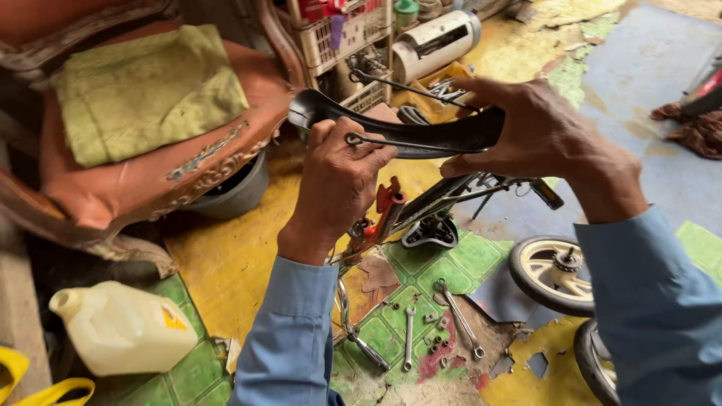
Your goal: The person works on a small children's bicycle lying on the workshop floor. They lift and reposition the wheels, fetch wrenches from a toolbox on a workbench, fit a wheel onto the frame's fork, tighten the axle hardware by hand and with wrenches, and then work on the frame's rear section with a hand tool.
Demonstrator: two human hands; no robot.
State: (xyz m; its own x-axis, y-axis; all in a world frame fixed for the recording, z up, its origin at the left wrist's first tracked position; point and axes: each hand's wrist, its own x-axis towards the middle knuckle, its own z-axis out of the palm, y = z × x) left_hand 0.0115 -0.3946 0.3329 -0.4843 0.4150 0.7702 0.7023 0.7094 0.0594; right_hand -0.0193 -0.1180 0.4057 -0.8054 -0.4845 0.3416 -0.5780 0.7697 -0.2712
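In the head view, the left hand [338,177] is closed around the middle of a curved black mudguard [398,128], fingers pinching its thin wire stay [391,143]. The right hand [538,131] grips the mudguard's other end, fingers wrapped over it. The mudguard is held up in the air above an upturned bicycle frame [421,210]. Spanners [410,334] and a small wheel [553,274] lie on the floor below, a white jug [120,327] further left.

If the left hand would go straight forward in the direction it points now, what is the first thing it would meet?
The left hand points up and away, gripping the black fender. Past that, the white plastic basket on the shelf looks first in line, though depth is hard to judge from this one view.
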